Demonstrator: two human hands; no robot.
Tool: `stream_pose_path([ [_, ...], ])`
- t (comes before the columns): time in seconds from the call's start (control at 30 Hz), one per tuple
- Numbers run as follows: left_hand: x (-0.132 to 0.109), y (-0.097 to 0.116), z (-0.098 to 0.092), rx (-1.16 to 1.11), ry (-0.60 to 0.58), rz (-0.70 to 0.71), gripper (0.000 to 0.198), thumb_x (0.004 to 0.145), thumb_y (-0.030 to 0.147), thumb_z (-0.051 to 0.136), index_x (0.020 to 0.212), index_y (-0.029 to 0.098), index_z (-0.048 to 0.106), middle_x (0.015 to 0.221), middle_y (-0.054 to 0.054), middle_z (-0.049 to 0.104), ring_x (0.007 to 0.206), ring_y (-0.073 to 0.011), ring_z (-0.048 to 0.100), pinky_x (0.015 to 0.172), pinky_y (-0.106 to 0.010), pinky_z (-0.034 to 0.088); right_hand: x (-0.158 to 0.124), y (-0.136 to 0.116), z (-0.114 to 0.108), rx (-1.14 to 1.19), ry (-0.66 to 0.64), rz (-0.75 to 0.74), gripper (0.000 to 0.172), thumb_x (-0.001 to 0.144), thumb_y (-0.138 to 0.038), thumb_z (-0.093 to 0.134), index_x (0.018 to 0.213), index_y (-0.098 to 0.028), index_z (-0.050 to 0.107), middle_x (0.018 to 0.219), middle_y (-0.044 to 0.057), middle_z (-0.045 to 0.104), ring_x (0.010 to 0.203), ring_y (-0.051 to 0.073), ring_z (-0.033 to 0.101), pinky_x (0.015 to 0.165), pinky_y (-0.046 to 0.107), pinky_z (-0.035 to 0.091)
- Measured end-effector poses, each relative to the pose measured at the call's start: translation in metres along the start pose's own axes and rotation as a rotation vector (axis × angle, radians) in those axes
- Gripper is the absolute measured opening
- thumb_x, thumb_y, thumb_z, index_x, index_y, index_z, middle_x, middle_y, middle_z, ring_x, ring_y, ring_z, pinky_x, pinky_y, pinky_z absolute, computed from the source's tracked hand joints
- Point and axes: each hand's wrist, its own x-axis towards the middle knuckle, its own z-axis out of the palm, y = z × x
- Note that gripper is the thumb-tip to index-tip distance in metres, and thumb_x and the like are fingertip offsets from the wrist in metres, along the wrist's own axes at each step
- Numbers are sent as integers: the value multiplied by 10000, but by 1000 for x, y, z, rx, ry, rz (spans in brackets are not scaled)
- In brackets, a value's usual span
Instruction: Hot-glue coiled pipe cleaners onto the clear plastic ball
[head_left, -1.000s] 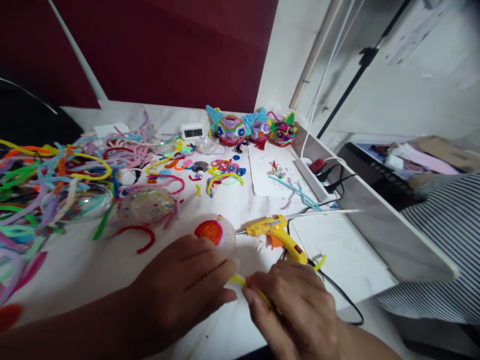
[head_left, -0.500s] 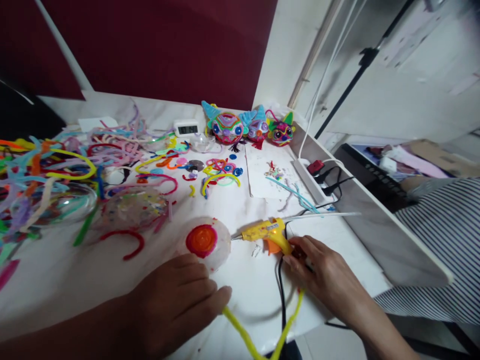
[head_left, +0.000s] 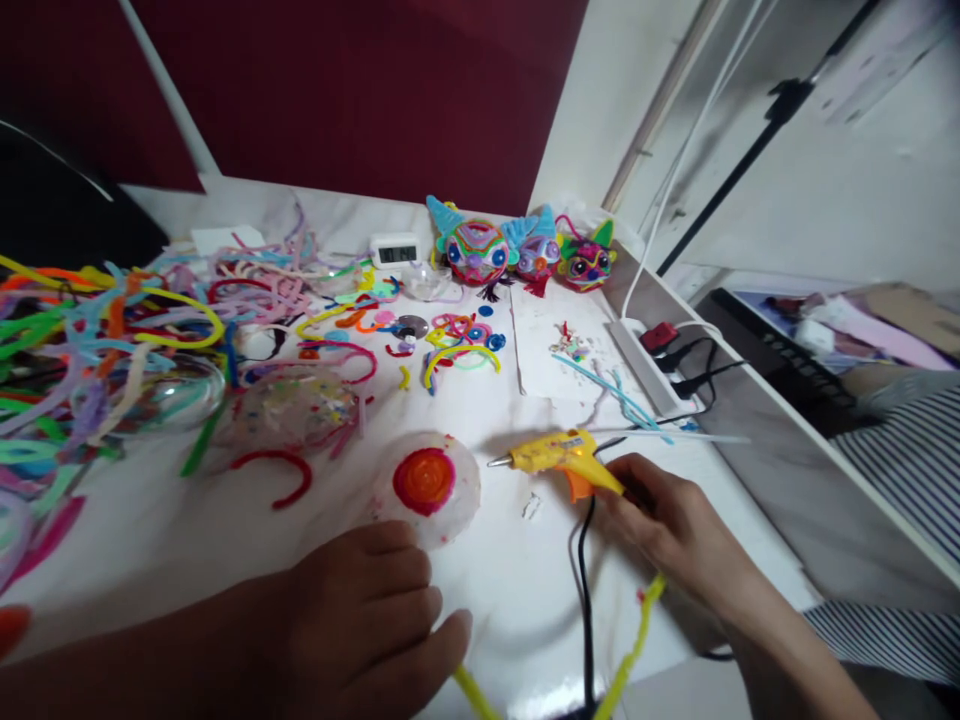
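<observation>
My left hand (head_left: 367,610) is closed, fingers curled, pinching one end of a yellow pipe cleaner (head_left: 626,660) that loops off the bottom of the head view. The other end rises beneath my right wrist, with a small red spot near it. My right hand (head_left: 675,520) grips the handle of a yellow hot glue gun (head_left: 551,455) with an orange trigger. The gun's metal nozzle points left, just short of a clear dome (head_left: 461,515) bearing an orange disc (head_left: 424,480) ringed in red. My left knuckles overlap the dome's near edge; whether they touch it, I cannot tell.
Tangled pipe cleaners (head_left: 67,350) and clear domes fill the left side. Decorated animal heads (head_left: 478,255) and a digital clock (head_left: 395,251) stand at the back. A power strip (head_left: 652,370) lies right; the gun's black cord (head_left: 587,620) runs down the front.
The view has shifted slightly, moving the scene rightward. The glue gun's nozzle has drawn a little away from the dome. The free end of the yellow pipe cleaner has swung right.
</observation>
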Motion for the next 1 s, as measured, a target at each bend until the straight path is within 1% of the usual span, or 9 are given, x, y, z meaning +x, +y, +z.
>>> stream_pose_path([
  [0.17, 0, -7, 18, -58, -9, 137, 187, 995, 84, 510, 1001, 115, 695, 672, -13, 636, 594, -169, 540, 623, -362, 502, 3, 1, -4, 348, 183, -33, 292, 903, -513, 690, 949, -226, 678, 693, -29, 549, 582, 128, 446, 518, 244, 360],
  [0.3, -4, -11, 34, -75, 76, 145, 209, 1000, 81, 485, 988, 125, 689, 632, -2, 581, 571, -167, 468, 579, -357, 459, 7, -2, -4, 680, 254, 14, 330, 815, -528, 829, 953, -250, 718, 792, -7, 631, 641, 120, 520, 546, 201, 435],
  [0.37, -4, -12, 35, -82, 59, 168, 186, 981, 84, 520, 979, 119, 703, 627, -2, 572, 560, -170, 458, 543, -361, 438, 7, -7, -5, 785, 297, 25, 341, 765, -510, 883, 955, -262, 743, 817, -3, 653, 657, 115, 540, 565, 184, 466],
  [0.47, -1, -12, 30, -96, 22, 210, 156, 946, 87, 574, 946, 105, 729, 596, 5, 545, 529, -170, 435, 479, -366, 381, 6, -17, -9, 887, 364, -15, 357, 710, -483, 929, 945, -266, 770, 805, -2, 664, 651, 108, 556, 581, 175, 502],
  [0.57, 2, -12, 24, -93, 41, 230, 152, 925, 89, 593, 926, 100, 745, 573, 11, 525, 509, -167, 418, 450, -367, 346, 7, -29, -17, 914, 390, -66, 372, 685, -473, 942, 944, -249, 797, 805, 10, 680, 682, 119, 596, 619, 190, 542],
  [0.67, 2, -12, 21, -74, 46, 232, 135, 912, 107, 612, 892, 126, 744, 558, 20, 499, 504, -167, 407, 442, -364, 332, 9, -41, -28, 900, 369, -131, 319, 707, -453, 928, 918, -243, 814, 803, 14, 683, 699, 127, 601, 626, 202, 540],
  [0.77, 0, -10, 24, -43, -2, 252, 104, 896, 129, 635, 852, 152, 727, 549, 27, 470, 496, -166, 396, 434, -359, 307, 14, -51, -39, 859, 412, -230, 245, 743, -420, 895, 880, -232, 818, 780, 17, 662, 679, 143, 579, 597, 240, 522],
  [0.87, -2, -7, 29, 13, -66, 274, 109, 879, 162, 675, 771, 179, 674, 557, 30, 460, 487, -161, 395, 431, -355, 290, 18, -60, -52, 790, 436, -307, 211, 779, -392, 852, 924, -243, 819, 797, 27, 659, 672, 176, 571, 563, 302, 501],
  [1.0, -5, -6, 33, 68, -155, 286, 118, 881, 164, 677, 773, 193, 636, 582, 31, 475, 502, -159, 430, 449, -344, 319, 22, -72, -67, 654, 485, -394, 113, 845, -353, 793, 924, -273, 806, 829, 18, 662, 681, 181, 578, 588, 321, 499],
])
